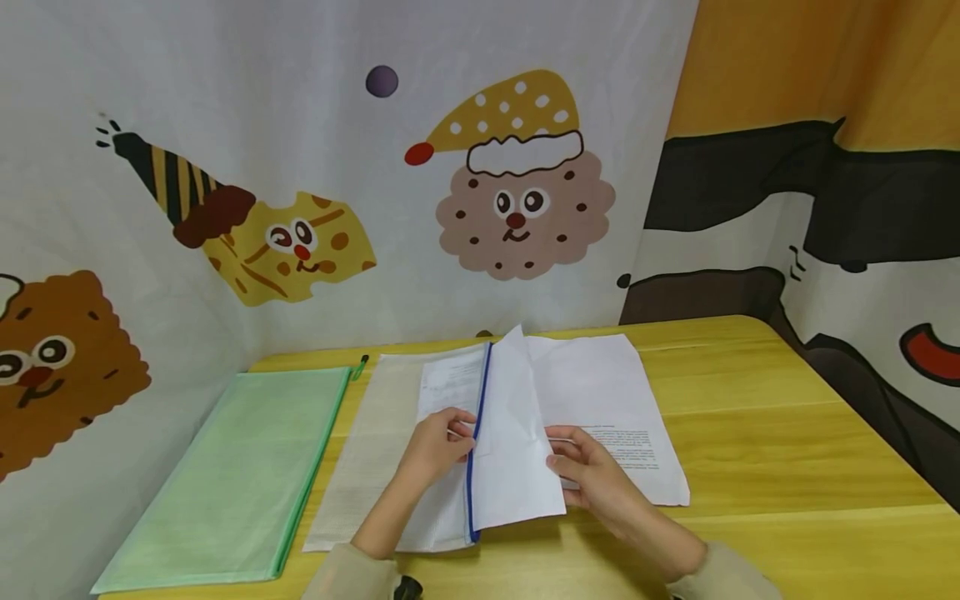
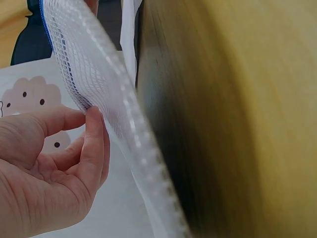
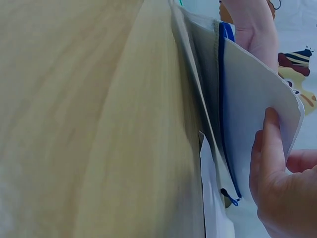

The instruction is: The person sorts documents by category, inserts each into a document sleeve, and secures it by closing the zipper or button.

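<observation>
A whitish mesh zipper pouch [image 1: 360, 450] with a blue zipper edge [image 1: 486, 375] lies at the middle of the table. My left hand [image 1: 435, 446] pinches the mouth of the pouch; in the left wrist view, thumb and fingertips meet on the mesh [image 2: 74, 59]. My right hand [image 1: 600, 487] holds white paper [image 1: 513, 454] by its right edge, thumb on one face and fingers on the other. In the right wrist view the paper [image 3: 252, 99] reaches in past the blue zipper. Printed paper [image 1: 450, 383] shows through the mesh left of the zipper.
Another printed sheet [image 1: 592, 375] lies flat on the yellow wooden table [image 1: 787, 467], right of the pouch. A green zipper pouch [image 1: 217, 483] lies at the left with its pull at the far end. A cartoon-printed curtain [image 1: 315, 83] hangs behind the table.
</observation>
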Action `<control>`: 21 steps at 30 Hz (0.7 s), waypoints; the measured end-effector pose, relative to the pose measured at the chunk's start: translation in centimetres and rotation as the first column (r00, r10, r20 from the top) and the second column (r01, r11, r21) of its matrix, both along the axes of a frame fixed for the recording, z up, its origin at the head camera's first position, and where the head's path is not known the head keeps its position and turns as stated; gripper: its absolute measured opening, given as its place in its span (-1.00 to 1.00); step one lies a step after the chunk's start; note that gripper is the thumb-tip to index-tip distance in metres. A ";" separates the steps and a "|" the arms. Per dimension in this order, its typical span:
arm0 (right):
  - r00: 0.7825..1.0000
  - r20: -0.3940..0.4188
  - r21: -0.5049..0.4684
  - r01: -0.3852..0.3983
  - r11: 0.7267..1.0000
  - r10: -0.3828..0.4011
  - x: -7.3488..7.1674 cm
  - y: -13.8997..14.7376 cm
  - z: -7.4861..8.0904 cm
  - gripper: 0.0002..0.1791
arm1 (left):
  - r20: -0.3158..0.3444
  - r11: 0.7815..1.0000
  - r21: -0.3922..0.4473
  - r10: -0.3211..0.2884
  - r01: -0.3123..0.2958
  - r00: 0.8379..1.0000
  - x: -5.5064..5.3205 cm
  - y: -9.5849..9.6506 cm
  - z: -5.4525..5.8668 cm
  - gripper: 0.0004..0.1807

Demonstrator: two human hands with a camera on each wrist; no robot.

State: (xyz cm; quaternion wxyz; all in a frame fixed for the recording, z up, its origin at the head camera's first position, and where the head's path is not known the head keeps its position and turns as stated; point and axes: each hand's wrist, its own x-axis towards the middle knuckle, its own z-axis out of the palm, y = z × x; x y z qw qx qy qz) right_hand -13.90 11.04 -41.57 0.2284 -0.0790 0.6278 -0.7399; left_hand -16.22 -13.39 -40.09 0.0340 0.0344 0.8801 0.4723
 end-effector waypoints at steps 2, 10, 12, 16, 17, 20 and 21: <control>1.000 0.000 -0.002 -0.006 1.000 0.006 0.0 -0.3 0.0 -0.43 | -0.003 1.000 0.000 -0.005 0.005 1.000 0.0 0.0 0.0 -0.72; 1.000 -0.005 -0.010 -0.017 1.000 0.017 -0.1 -1.2 -0.2 -0.44 | 0.005 1.000 0.012 -0.003 0.003 1.000 -0.1 0.2 0.1 -0.71; 1.000 -0.004 -0.010 -0.020 1.000 0.020 -0.2 -1.3 -0.3 -0.44 | 0.005 1.000 0.014 -0.005 0.005 1.000 -0.1 0.2 0.1 -0.72; 1.000 -0.001 -0.011 -0.026 1.000 0.026 -0.2 -1.6 -0.3 -0.44 | 0.010 1.000 0.016 -0.002 0.002 1.000 -0.1 0.3 0.1 -0.72; 1.000 -0.001 -0.012 -0.027 1.000 0.027 -0.2 -1.7 -0.3 -0.44 | 0.011 1.000 0.016 -0.001 0.001 1.000 -0.1 0.3 0.1 -0.72; 1.000 0.003 -0.007 -0.024 1.000 0.024 -0.2 -1.9 -0.2 -0.45 | 0.013 1.000 0.015 0.002 -0.002 1.000 -0.2 0.3 0.1 -0.72; 1.000 0.004 -0.006 -0.023 1.000 0.023 -0.2 -2.0 -0.2 -0.45 | 0.011 1.000 0.016 0.002 -0.002 1.000 -0.2 0.4 0.1 -0.72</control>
